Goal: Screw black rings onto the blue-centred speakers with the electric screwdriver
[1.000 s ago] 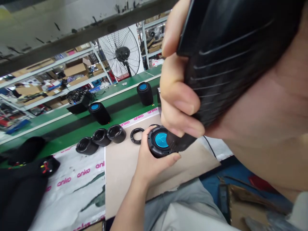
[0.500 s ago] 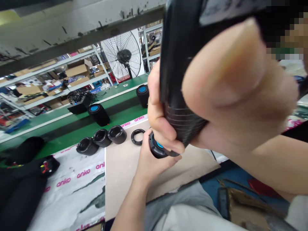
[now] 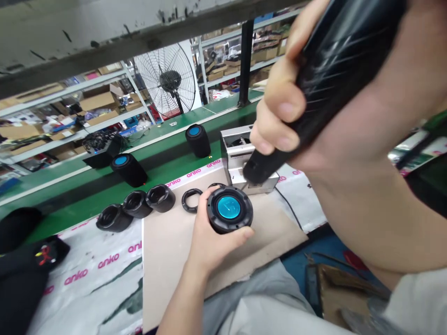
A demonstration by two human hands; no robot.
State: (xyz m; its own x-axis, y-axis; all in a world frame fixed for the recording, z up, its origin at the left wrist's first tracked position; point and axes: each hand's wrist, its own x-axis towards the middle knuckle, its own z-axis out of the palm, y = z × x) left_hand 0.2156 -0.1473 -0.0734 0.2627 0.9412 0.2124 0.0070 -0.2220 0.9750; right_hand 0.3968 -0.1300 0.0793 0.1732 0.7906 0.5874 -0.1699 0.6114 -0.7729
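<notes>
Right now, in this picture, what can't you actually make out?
Head view:
black tool: upper end cut off by the top edge; grip largely covered by the right hand.
speaker: body hidden inside the left hand; only its blue-centred face shows.
grey box: front partly hidden behind the tool.
shelf cartons: too small and blurred to read.

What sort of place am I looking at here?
Probably a factory assembly line: a green conveyor belt carries round speakers, racks of cardboard boxes stand behind, and the left hand holds a speaker unit, the right hand a black power tool.
</notes>
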